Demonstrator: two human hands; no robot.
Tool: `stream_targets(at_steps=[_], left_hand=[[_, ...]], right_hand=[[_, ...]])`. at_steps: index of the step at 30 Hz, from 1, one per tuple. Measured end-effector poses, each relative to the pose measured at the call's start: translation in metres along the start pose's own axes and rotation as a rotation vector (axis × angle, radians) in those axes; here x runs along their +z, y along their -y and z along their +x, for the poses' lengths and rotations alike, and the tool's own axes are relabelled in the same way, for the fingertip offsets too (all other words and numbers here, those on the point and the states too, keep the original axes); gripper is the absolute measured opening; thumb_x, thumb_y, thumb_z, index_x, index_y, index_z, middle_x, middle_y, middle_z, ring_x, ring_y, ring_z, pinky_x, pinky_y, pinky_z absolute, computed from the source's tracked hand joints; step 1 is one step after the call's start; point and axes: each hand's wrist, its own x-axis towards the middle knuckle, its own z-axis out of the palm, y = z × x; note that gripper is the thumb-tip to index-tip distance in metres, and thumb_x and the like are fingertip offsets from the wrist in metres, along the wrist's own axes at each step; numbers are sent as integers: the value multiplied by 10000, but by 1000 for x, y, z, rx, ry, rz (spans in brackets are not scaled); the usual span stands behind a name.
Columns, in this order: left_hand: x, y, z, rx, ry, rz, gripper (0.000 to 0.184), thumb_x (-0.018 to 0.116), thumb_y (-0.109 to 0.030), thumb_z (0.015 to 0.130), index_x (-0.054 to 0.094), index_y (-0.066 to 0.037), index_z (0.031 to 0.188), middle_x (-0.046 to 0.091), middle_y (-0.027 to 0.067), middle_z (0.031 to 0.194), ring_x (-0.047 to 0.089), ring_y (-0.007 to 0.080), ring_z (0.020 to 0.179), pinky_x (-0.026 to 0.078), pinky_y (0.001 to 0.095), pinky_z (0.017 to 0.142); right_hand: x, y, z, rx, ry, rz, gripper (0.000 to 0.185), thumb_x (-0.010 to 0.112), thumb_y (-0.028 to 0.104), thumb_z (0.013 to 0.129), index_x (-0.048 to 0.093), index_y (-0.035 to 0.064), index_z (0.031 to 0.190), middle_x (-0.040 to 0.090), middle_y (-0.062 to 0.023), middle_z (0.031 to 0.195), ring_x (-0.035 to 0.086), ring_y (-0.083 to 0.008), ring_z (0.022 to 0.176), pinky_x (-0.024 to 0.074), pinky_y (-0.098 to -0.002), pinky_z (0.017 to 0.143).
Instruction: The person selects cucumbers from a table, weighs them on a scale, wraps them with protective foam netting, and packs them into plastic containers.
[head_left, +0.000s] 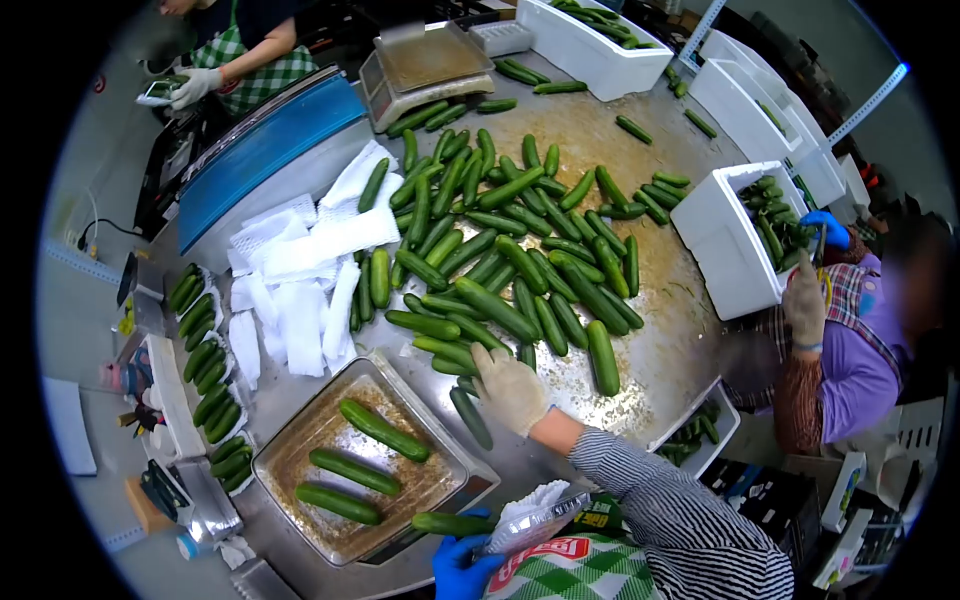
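Note:
My right hand [510, 390], in a beige glove, reaches to the near edge of a big cucumber pile [500, 285]. Its fingers are spread and touch the ends of some cucumbers; part of the grip is hidden. A darker cucumber [470, 418] lies just beside it. Low in view, my left hand [462, 568], in a blue glove, is closed on a clear plastic tray [535, 525] with white foam netting [532, 500] in it. One cucumber [452, 523] sticks out leftward at that hand. Three cucumbers [355, 470] rest on the metal pan of a scale [270, 468].
White foam net sleeves [310, 250] lie left of the pile. Packed cucumber trays [210, 365] line the left edge. Another scale [425, 65] stands behind. On the right, a co-worker [850, 330] handles cucumbers in a white foam box [725, 235]. Another person [245, 65] stands back left.

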Motion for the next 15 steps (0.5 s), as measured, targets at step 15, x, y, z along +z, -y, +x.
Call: stream_targets(at_steps=[15], left_hand=[[15, -27, -8, -87, 20, 28, 316, 772, 4, 773, 701, -4, 1080, 609, 43, 909, 585, 126, 757, 489, 264, 657]], right_hand=[[-24, -83, 31, 618, 74, 1752, 440, 457, 480, 1021, 586, 62, 1070, 632, -78, 800, 421, -109, 501, 320, -270, 441]])
